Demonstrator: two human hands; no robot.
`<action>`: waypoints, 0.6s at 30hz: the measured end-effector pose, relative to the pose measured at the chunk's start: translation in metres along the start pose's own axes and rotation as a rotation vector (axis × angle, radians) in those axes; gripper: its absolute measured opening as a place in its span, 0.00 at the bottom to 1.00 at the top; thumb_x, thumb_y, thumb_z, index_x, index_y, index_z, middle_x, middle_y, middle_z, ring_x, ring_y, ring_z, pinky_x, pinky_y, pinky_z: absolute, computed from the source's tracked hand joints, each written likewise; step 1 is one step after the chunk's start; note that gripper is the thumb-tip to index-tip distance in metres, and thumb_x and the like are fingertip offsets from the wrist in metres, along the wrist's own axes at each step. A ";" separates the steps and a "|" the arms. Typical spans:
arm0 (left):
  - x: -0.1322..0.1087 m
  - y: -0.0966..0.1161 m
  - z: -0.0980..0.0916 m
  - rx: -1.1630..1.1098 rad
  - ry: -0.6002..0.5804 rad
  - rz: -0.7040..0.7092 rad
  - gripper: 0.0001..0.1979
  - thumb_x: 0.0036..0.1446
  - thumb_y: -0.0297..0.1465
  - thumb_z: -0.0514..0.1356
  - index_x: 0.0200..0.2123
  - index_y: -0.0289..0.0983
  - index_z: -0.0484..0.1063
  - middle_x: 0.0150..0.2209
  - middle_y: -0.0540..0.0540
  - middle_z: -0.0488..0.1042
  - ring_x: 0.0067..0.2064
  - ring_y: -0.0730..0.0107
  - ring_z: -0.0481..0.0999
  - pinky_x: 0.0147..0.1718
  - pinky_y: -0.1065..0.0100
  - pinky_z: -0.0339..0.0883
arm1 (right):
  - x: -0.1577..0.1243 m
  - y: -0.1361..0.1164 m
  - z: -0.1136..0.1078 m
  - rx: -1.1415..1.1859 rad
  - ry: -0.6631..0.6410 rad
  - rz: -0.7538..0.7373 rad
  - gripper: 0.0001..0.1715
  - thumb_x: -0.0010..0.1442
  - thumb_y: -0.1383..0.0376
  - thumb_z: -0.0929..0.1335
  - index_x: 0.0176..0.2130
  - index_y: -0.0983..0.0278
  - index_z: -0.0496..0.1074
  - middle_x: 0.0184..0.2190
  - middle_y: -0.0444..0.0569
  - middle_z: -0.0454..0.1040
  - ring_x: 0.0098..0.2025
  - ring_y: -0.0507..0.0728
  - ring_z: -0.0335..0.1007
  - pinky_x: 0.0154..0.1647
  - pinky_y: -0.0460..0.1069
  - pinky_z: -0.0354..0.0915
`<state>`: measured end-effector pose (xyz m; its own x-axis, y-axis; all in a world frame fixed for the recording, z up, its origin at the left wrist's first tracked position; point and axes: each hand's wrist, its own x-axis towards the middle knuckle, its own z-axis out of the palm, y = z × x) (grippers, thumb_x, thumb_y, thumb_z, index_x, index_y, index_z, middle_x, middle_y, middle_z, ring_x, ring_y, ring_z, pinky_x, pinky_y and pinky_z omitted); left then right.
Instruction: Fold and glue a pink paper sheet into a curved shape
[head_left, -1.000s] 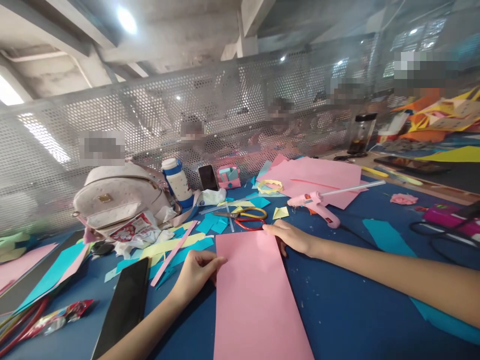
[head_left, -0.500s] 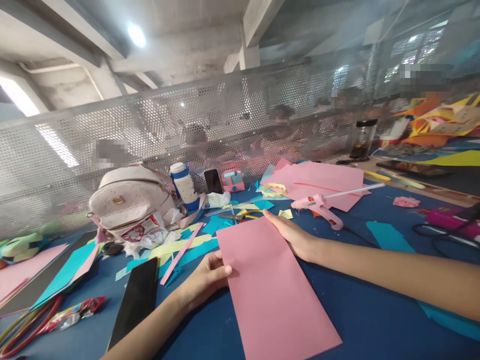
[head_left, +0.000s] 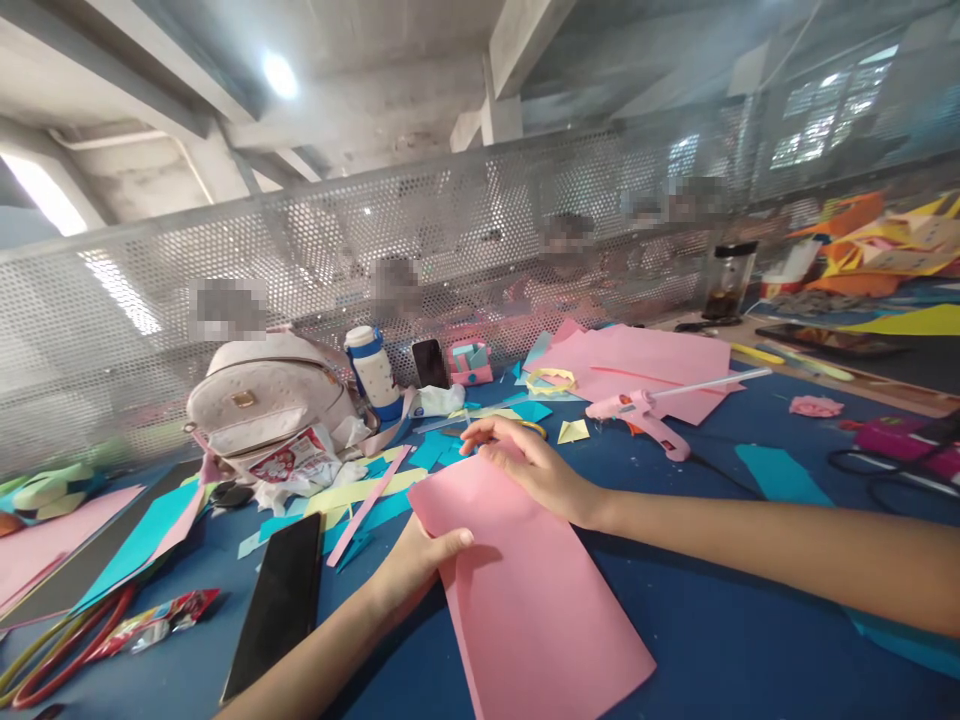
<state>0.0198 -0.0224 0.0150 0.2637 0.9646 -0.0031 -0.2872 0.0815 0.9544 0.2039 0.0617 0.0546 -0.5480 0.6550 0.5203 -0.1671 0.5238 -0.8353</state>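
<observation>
A sheet of pink paper (head_left: 547,610), seemingly doubled, slants up from the blue table, its far end raised and slightly curved. My left hand (head_left: 416,565) holds its left edge, thumb on the front and fingers hidden behind. At the top edge my right hand (head_left: 544,475) grips the sheet, its bent fingers reaching past the edge to the left. Just beyond that hand lie scissors (head_left: 531,428) with a yellow handle, mostly hidden, and blue paper scraps (head_left: 439,450). Further right rests a pink glue gun (head_left: 637,412) with a clear stick in its back.
A black phone (head_left: 277,600) lies left of my left forearm. Behind it stand a pale backpack (head_left: 270,385) and a white-and-blue bottle (head_left: 373,375). Pink sheets (head_left: 637,355) spread out at the back, before a perforated metal screen (head_left: 450,230). People sit beyond it.
My right hand has moved left from the sheet's right corner across its top edge. The sheet has shifted left and bent, and my left thumb now lies further over its front.
</observation>
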 end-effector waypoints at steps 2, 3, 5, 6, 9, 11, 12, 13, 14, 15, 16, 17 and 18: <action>0.000 0.000 -0.002 0.023 0.027 0.031 0.38 0.47 0.40 0.73 0.59 0.37 0.67 0.55 0.34 0.74 0.56 0.39 0.72 0.53 0.48 0.68 | 0.002 -0.001 0.000 -0.123 -0.020 -0.123 0.14 0.66 0.61 0.65 0.51 0.60 0.68 0.49 0.50 0.71 0.52 0.57 0.67 0.56 0.55 0.62; 0.001 0.001 -0.002 0.032 0.043 0.044 0.37 0.47 0.40 0.72 0.59 0.37 0.67 0.54 0.34 0.74 0.56 0.39 0.72 0.53 0.48 0.68 | 0.002 0.000 0.000 -0.179 -0.023 -0.155 0.13 0.66 0.63 0.66 0.51 0.60 0.68 0.49 0.50 0.71 0.52 0.57 0.67 0.56 0.55 0.62; 0.001 0.001 -0.003 0.045 0.073 0.057 0.37 0.48 0.40 0.72 0.59 0.37 0.67 0.54 0.34 0.74 0.56 0.40 0.72 0.52 0.49 0.69 | 0.004 0.001 -0.001 -0.275 -0.031 -0.194 0.13 0.64 0.65 0.67 0.49 0.60 0.69 0.48 0.49 0.72 0.51 0.57 0.67 0.55 0.55 0.62; 0.001 0.001 -0.003 0.048 0.088 0.061 0.37 0.48 0.40 0.72 0.59 0.37 0.67 0.54 0.34 0.74 0.56 0.41 0.72 0.52 0.50 0.69 | 0.005 0.002 -0.002 -0.312 -0.036 -0.208 0.13 0.63 0.67 0.67 0.49 0.60 0.69 0.47 0.48 0.72 0.51 0.56 0.67 0.54 0.54 0.62; 0.000 0.003 -0.002 0.063 0.138 0.069 0.36 0.48 0.40 0.72 0.58 0.37 0.68 0.53 0.35 0.75 0.56 0.42 0.73 0.53 0.51 0.69 | 0.006 0.003 -0.002 -0.418 -0.066 -0.252 0.14 0.62 0.69 0.68 0.48 0.60 0.68 0.46 0.48 0.71 0.51 0.56 0.67 0.54 0.54 0.62; 0.001 0.004 -0.001 0.078 0.168 0.072 0.35 0.47 0.40 0.72 0.57 0.36 0.69 0.52 0.35 0.76 0.54 0.43 0.74 0.52 0.52 0.70 | 0.006 0.003 -0.002 -0.530 -0.082 -0.313 0.14 0.61 0.69 0.68 0.48 0.60 0.68 0.47 0.49 0.70 0.52 0.57 0.65 0.54 0.54 0.62; 0.001 0.005 -0.001 0.086 0.180 0.072 0.34 0.47 0.40 0.72 0.56 0.35 0.70 0.52 0.35 0.77 0.53 0.43 0.75 0.51 0.52 0.70 | 0.006 0.003 -0.001 -0.611 -0.087 -0.357 0.13 0.61 0.68 0.68 0.47 0.60 0.69 0.48 0.49 0.70 0.53 0.58 0.65 0.54 0.55 0.61; 0.001 0.006 -0.001 0.095 0.188 0.071 0.33 0.47 0.40 0.72 0.55 0.35 0.71 0.51 0.35 0.77 0.53 0.43 0.75 0.51 0.53 0.70 | 0.006 0.003 -0.001 -0.705 -0.088 -0.415 0.11 0.61 0.68 0.68 0.45 0.59 0.70 0.49 0.49 0.70 0.53 0.58 0.64 0.54 0.55 0.60; 0.001 0.007 0.000 0.104 0.197 0.071 0.32 0.47 0.40 0.72 0.54 0.35 0.72 0.51 0.35 0.77 0.53 0.44 0.75 0.50 0.53 0.71 | 0.006 0.003 0.000 -0.808 -0.083 -0.484 0.07 0.62 0.67 0.68 0.43 0.59 0.71 0.48 0.49 0.70 0.52 0.59 0.63 0.54 0.56 0.59; 0.001 0.007 0.000 0.114 0.204 0.071 0.31 0.47 0.40 0.72 0.53 0.35 0.73 0.50 0.36 0.77 0.53 0.44 0.76 0.50 0.54 0.71 | 0.005 0.004 0.002 -0.911 -0.072 -0.559 0.03 0.63 0.67 0.67 0.40 0.60 0.71 0.46 0.49 0.70 0.50 0.59 0.63 0.53 0.56 0.58; 0.002 0.008 0.000 0.122 0.210 0.072 0.30 0.47 0.40 0.72 0.52 0.35 0.74 0.50 0.36 0.78 0.52 0.45 0.76 0.49 0.55 0.71 | 0.005 0.005 0.003 -1.006 -0.059 -0.639 0.02 0.63 0.67 0.67 0.37 0.60 0.71 0.44 0.48 0.71 0.48 0.59 0.63 0.53 0.56 0.57; 0.002 0.008 0.000 0.131 0.217 0.075 0.30 0.47 0.40 0.72 0.51 0.34 0.74 0.49 0.36 0.78 0.52 0.45 0.76 0.49 0.55 0.71 | 0.004 0.006 0.004 -1.084 -0.044 -0.720 0.04 0.64 0.67 0.66 0.36 0.60 0.71 0.41 0.48 0.71 0.46 0.58 0.62 0.52 0.56 0.56; 0.002 0.008 0.000 0.139 0.223 0.079 0.29 0.47 0.41 0.72 0.51 0.34 0.74 0.48 0.37 0.79 0.52 0.46 0.76 0.48 0.56 0.71 | 0.003 0.007 0.006 -1.141 -0.034 -0.795 0.05 0.63 0.68 0.66 0.35 0.60 0.71 0.38 0.47 0.70 0.45 0.57 0.62 0.52 0.55 0.55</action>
<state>0.0182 -0.0197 0.0224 0.0320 0.9992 0.0223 -0.1657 -0.0167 0.9860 0.1966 0.0641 0.0489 -0.6449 -0.0295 0.7637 0.3050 0.9063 0.2926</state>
